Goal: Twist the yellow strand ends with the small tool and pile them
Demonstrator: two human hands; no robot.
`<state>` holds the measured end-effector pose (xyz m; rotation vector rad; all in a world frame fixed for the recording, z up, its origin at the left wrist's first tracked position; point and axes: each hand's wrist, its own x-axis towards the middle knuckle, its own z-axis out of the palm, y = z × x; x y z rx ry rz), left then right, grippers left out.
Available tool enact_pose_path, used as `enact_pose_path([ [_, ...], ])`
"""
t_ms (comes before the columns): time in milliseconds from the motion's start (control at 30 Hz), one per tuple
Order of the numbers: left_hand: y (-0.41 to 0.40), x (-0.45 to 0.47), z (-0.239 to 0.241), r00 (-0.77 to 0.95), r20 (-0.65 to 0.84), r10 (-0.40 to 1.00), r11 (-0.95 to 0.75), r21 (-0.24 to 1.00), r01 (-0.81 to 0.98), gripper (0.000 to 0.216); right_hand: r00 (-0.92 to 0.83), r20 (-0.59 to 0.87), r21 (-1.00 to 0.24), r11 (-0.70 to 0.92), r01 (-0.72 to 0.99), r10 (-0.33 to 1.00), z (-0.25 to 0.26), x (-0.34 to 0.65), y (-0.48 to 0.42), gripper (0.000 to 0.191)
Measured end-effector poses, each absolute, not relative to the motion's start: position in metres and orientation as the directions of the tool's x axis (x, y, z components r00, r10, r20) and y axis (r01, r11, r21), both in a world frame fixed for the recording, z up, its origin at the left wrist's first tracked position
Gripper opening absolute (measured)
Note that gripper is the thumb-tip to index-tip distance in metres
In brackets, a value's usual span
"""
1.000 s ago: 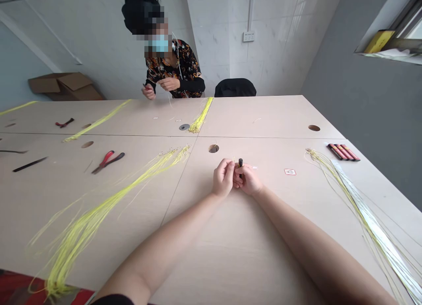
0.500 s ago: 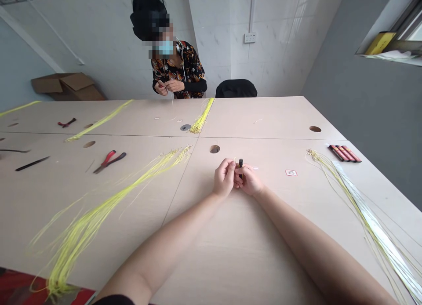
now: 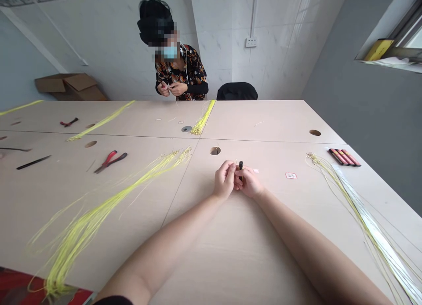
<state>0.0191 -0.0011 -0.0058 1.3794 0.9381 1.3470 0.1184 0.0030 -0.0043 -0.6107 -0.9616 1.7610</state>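
Note:
My left hand [image 3: 224, 179] and my right hand [image 3: 249, 182] meet at the middle of the light wooden table [image 3: 257, 243], fingers curled and touching. The right hand grips a small black tube-like piece [image 3: 241, 165] that sticks up above its fingers. The left hand pinches a thin pale strand [image 3: 235, 161] right beside that piece. What the strand joins to is hidden by the fingers.
A long bundle of yellow strands [image 3: 108, 204] fans out to my left, with red-handled pliers [image 3: 108, 160] beyond. Pale strands [image 3: 359, 212] and red-black tubes [image 3: 343, 157] lie right. A small label [image 3: 290, 176] and a cable hole [image 3: 215, 150] are near. A person [image 3: 178, 72] works opposite.
My hands have stayed together in the same place. The person opposite has straightened and brought both hands together in front of the chest. The view has tilted slightly.

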Motion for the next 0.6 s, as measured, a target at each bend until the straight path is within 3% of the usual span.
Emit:
enact_pose_path([
  [600, -0.0021, 0.0182, -0.0058, 0.089, 0.26, 0.962, -0.252, 0.964, -0.087, 0.034, -0.371, 0.02, -0.831, -0.191, -0.522, 0.929, -0.0015, 0.1179, 0.0019, 0.023],
])
